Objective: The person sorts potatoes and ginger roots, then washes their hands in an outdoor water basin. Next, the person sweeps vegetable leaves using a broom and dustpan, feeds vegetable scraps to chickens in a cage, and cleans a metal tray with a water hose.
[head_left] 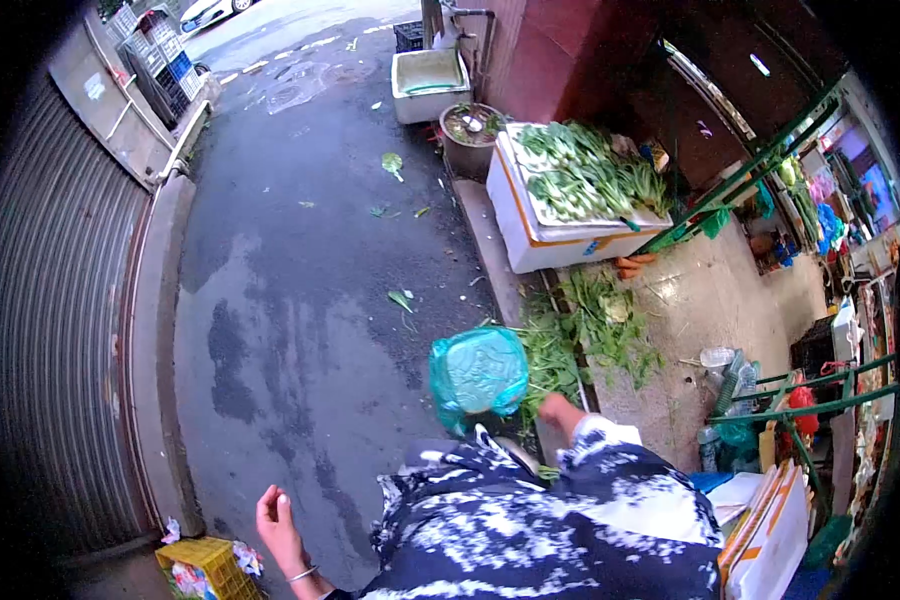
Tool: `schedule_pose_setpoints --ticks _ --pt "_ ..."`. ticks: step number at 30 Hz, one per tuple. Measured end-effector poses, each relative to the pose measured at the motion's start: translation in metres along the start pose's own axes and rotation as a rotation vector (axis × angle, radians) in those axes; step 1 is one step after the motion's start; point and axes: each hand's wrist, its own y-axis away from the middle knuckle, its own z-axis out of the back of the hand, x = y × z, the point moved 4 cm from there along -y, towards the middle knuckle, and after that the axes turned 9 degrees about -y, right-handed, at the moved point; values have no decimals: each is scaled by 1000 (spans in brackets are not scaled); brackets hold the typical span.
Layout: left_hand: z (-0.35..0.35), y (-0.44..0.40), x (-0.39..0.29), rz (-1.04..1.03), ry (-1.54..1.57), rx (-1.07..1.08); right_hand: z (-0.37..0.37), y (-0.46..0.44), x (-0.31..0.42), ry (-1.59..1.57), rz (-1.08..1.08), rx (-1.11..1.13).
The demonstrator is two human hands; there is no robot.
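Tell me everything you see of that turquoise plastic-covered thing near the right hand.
The turquoise plastic-covered thing has a broad, roughly square top with rounded corners. Its covering looks like thin, shiny film, creased on top, with darker folds down the side; what lies beneath is hidden. It appears to rest on the dark pavement, with loose greens close by on the picture's right; whether they touch is unclear. The right hand is near but looks apart.

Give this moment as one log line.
left hand: seemingly empty; right hand: near loose green leaves, grip unclear; teal plastic-covered object: beside leaves
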Motion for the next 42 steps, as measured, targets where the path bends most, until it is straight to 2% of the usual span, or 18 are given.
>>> schedule_pose_setpoints --ticks 2,4,8,12,13,14,15,16,18,21,24,26,28,32,34,36,39,42 --pt "-1 -34 -24 68 13 50 -58 11 -17 -206 -121 160" --pt "-10 -77 -44 43 39 123 -88 24 -12 225 439 199" --pt "-43 -152 -82 -146 77 205 -38 15 33 -303 -372 367" --pt "-64 -219 -114 -127 44 240 48 -70 115 -241 -213 139" --pt "-64 -242 -117 -87 4 221 53 -119 133 -35 35 105" --pt "-67 -265 -117 -39 -27 203 79 -151 155 -285 -7 -154" --pt "-67 -293 -114 -64 -3 193 141 -154 213 -171 243 -174" --pt "-70 -319 -122 -62 -46 161 191 -173 256 -217 88 -24" --pt "-87 -358 -170 -35 -58 136 248 -253 316 -503 148 -294" --pt "-130 -411 -246 -115 27 204 386 -271 428 -621 405 -366" --pt "-181 -467 -298 -186 64 315 477 -286 509 -1139 532 -201" --pt "-217 -508 -320 -167 52 356 531 -281 524 -1207 563 -155" --pt "-258 -556 -336 -284 -52 451 564 -321 530 -984 664 -274" --pt "-329 -658 -396 -290 -8 551 588 -437 437 -566 377 -391" --pt "-365 -725 -422 -303 -66 553 590 -439 361 -769 -150 -344" --pt "-401 -773 -473 -399 -53 599 573 -433 283 -415 -288 -208" --pt "-458 -819 -559 -473 -101 692 534 -398 211 -1354 -857 -538" --pt "-517 -855 -631 -569 -70 770 505 -396 165 -1291 -990 -451"
